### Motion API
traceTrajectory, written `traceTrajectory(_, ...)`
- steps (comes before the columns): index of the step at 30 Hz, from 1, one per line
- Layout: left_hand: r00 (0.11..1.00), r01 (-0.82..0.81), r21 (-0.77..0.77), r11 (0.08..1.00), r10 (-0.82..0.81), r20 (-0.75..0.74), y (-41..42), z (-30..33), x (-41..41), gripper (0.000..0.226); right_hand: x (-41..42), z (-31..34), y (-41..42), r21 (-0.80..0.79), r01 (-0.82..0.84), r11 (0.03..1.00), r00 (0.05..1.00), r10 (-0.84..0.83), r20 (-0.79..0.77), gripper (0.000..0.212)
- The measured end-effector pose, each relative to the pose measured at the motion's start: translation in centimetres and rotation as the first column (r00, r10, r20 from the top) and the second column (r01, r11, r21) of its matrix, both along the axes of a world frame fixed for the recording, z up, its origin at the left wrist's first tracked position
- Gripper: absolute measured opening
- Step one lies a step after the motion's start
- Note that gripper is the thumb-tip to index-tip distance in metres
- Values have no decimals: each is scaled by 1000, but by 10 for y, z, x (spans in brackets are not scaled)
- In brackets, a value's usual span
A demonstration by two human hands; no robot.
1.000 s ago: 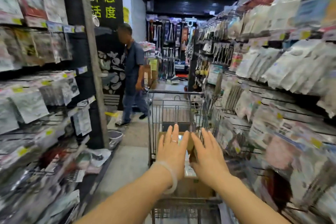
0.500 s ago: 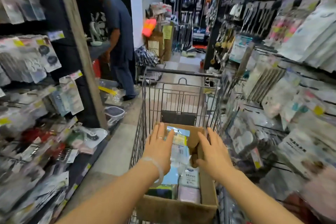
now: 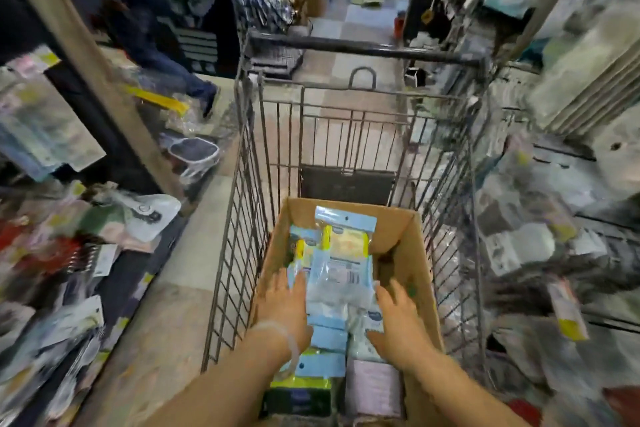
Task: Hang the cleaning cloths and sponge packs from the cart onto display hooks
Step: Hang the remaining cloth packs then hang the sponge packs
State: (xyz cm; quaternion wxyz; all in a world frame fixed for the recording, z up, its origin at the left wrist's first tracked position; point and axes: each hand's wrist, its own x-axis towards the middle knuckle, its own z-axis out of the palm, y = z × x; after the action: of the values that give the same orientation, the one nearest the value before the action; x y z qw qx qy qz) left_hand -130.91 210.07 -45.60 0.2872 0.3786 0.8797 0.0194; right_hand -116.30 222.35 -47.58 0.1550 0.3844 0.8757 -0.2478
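**Both hands in the box, either side of a pack**

Wire cart (image 3: 346,135) in aisle carries an open cardboard box (image 3: 398,236) of packs. Left hand (image 3: 284,308) and right hand (image 3: 398,322) reach into the box, fingers spread, flanking a clear blue-topped pack (image 3: 341,253) that stands tilted above the others. Whether either hand grips it: cannot tell. Racks (image 3: 554,218) of hanging goods line both sides, blurred.

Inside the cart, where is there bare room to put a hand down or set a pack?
Free: the cart floor between its far end and the box, and the box's right side. Crowded: the packs between the left hand and right hand.
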Motion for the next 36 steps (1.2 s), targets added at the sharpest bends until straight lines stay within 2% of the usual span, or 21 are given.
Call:
traceTrajectory(5,976,-142,-54,988,149,158,28,-59,-20,91,-30,-58,21,-178,102,979,989,-119,-88,79)
traceTrajectory(8,940,-266,35,963,251,232,48,-87,-33,82,-50,-83,42,-278,242,930,925,-308,-224,70)
traceTrajectory(11,888,-399,107,911,354,293,65,-108,-44,77,-66,-99,65,-386,424,819,803,-537,-258,85)
traceTrajectory(13,832,-490,127,862,419,364,74,-119,-49,79,-73,-108,77,-469,474,745,737,-627,-251,94)
traceTrajectory(15,742,-597,155,787,469,479,81,-125,-52,80,-77,-113,81,-582,491,648,688,-698,-197,87)
traceTrajectory(16,704,-634,146,759,490,514,83,-127,-52,83,-78,-115,80,-625,466,626,689,-700,-188,75)
traceTrajectory(18,681,-654,77,753,541,494,84,-129,-48,90,-77,-120,71,-611,426,667,748,-639,-176,55)
traceTrajectory(20,681,-652,6,758,582,444,80,-128,-41,95,-74,-122,62,-575,427,698,795,-593,-130,53)
traceTrajectory(23,626,-674,-44,738,601,497,72,-128,-38,95,-71,-122,56,-631,440,639,796,-603,-55,55)
traceTrajectory(26,613,-636,-83,768,567,550,73,-124,-46,77,-73,-120,61,-671,487,559,747,-664,-11,52)
traceTrajectory(29,620,-672,9,741,556,553,78,-114,-42,77,-71,-115,63,-717,520,463,657,-754,-10,46)
traceTrajectory(33,569,-728,93,679,524,634,80,-102,-12,76,-44,-97,60,-752,534,386,586,-810,1,72)
traceTrajectory(36,582,-693,67,718,502,640,78,-99,16,82,-18,-81,57,-797,524,300,543,-839,41,71)
